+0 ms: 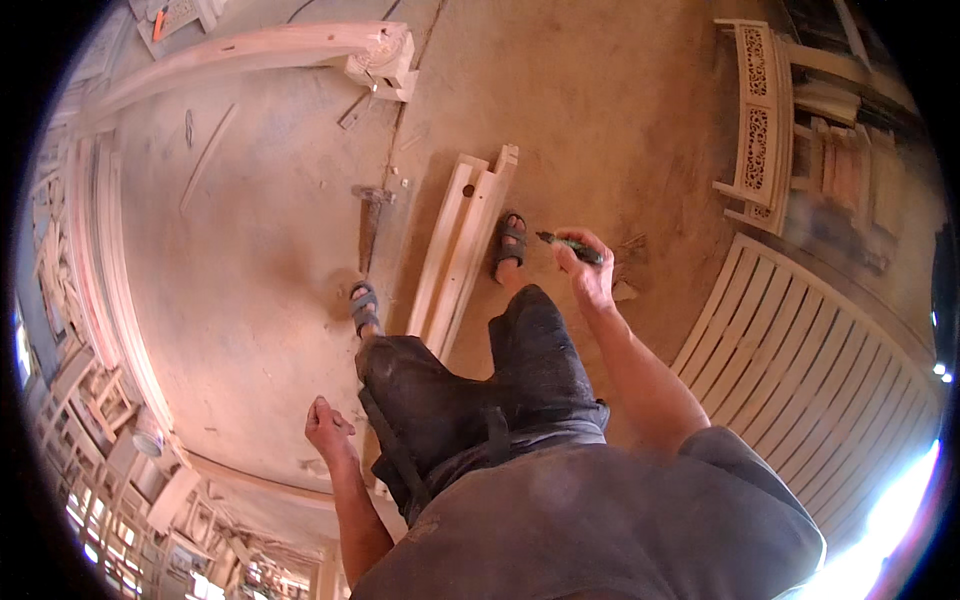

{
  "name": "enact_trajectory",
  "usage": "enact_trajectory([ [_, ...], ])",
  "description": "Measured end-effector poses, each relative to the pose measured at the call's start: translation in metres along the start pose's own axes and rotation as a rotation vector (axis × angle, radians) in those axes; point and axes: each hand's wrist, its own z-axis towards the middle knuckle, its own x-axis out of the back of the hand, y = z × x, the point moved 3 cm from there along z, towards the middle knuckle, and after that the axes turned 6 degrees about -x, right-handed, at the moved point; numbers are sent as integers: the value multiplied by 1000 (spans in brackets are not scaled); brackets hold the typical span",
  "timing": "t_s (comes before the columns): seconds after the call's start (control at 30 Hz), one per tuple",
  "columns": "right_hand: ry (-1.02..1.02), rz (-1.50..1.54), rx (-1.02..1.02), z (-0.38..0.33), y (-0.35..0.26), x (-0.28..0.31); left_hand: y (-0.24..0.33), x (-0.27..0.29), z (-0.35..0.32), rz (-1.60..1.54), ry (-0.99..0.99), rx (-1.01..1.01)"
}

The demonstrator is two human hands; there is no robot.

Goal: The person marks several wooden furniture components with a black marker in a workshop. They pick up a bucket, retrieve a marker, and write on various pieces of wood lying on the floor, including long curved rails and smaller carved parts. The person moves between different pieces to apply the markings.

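In my right hand is a short dark tool with green on its body and a narrow black tip pointing left; its exact kind is unclear. My left hand hangs at my left side, its fingers curled in, with nothing visible in it. Two pale wooden beams lie side by side on the floor, running between my legs. A dark round hole shows near the far end of the left one. Left of these beams, a hammer rests on the floor by my left foot.
A thick curved timber with a jointed block end lies at the far left. Long boards line the left side, by stacked wooden frames. At right are a slatted wooden panel and a carved openwork piece. A thin stick lies on the floor.
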Motion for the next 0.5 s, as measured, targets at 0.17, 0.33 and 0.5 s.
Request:
enact_trajectory([
  [0.17, -96, 21, -3, 31, -28, 47, -14, -79, -84, 162, -106, -78],
  [0.33, -173, -47, 85, 43, -57, 87, 10, -169, -146, 214, -191, -473],
  [0.5, -174, -116, 144, 70, -46, 103, -10, -229, -146, 82, -208, -328],
])
